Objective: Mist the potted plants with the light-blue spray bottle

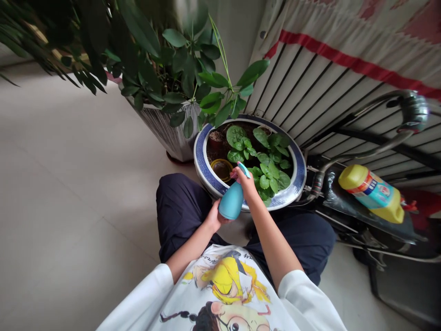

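Gripping a spray bottle: right hand atop, left hand beneath.

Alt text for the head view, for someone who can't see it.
The left hand holds the base of a blue spray bottle and the right hand its top, at the near rim of a round pot of leafy plants. A taller potted plant stands beyond, to the left; a yellow bottle lies at right.

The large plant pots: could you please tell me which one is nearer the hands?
The wide, round, blue-rimmed pot: the right hand overlaps its near edge in view. The tall, grey-streaked pot stands farther off to the left.
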The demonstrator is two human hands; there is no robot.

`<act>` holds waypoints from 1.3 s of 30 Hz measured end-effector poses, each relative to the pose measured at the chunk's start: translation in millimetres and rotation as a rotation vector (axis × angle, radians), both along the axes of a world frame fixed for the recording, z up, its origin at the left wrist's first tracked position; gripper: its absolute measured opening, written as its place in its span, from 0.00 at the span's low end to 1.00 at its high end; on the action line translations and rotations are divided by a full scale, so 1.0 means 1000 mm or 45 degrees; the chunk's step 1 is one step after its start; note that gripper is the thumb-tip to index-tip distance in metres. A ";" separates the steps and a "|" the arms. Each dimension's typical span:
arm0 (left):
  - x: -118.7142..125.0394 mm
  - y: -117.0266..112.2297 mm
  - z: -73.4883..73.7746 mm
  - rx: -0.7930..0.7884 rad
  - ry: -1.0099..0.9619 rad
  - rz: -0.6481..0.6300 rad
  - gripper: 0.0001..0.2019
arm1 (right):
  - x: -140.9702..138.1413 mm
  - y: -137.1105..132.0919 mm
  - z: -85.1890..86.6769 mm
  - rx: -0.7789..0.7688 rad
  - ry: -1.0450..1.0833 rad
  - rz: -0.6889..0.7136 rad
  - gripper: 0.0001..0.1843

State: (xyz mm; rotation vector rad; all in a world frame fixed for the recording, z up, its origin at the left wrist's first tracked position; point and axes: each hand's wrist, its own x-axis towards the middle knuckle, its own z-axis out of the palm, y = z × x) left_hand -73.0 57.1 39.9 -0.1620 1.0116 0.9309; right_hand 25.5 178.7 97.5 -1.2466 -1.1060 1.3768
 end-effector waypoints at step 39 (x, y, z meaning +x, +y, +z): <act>-0.039 0.230 0.025 0.585 0.634 -0.281 0.12 | -0.017 0.043 -0.008 -0.171 0.279 -0.067 0.16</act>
